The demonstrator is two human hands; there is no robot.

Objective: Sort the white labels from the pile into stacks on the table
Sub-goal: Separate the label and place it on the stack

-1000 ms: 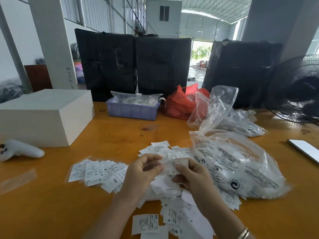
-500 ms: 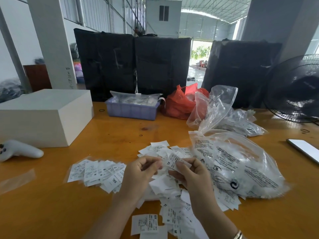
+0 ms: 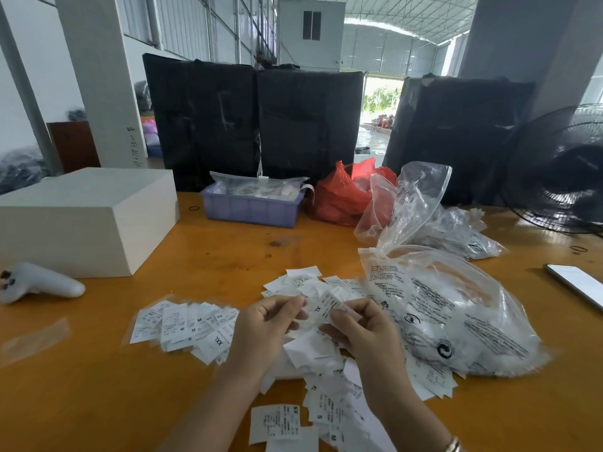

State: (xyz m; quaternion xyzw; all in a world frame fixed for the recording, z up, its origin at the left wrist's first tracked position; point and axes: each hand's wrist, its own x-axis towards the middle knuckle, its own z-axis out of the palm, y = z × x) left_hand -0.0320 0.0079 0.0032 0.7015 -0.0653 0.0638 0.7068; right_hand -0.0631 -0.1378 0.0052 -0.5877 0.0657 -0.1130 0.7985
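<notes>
**A:** While both forearms come up from the bottom edge, the left hand (image 3: 261, 331) and right hand (image 3: 365, 334) meet over the pile of white labels (image 3: 329, 386), palms turned toward each other. What's between them?

**B:** One XL label (image 3: 321, 309). Left thumb and fingers are curled and pinch its left end; the right fingers are curled too and pinch its right end, so it's raised just above the pile. There's a bracelet (image 3: 452, 445) on the right wrist.

**A:** And nearest the camera?

**B:** A loose label marked XS (image 3: 277, 422) lies flat on the wooden table (image 3: 98, 402), just left of the pile's near end. Left of the hands there's a fanned row of labels (image 3: 186, 324), M and XXL printing showing, lying apart from the pile.

**A:** To the right?

**B:** A big clear printed bag (image 3: 456, 314) lies against the pile, with a phone (image 3: 577, 285) beyond it at the table's edge.

**A:** Further back?

**B:** White controller (image 3: 39, 283) and white box (image 3: 85, 216) on the left, a purple bin (image 3: 251, 210) mid-table, a red bag (image 3: 342, 197) beside it, more clear bags (image 3: 456, 230), a black fan (image 3: 561, 174) at far right, then black wrapped bundles (image 3: 254, 122) behind the table.
</notes>
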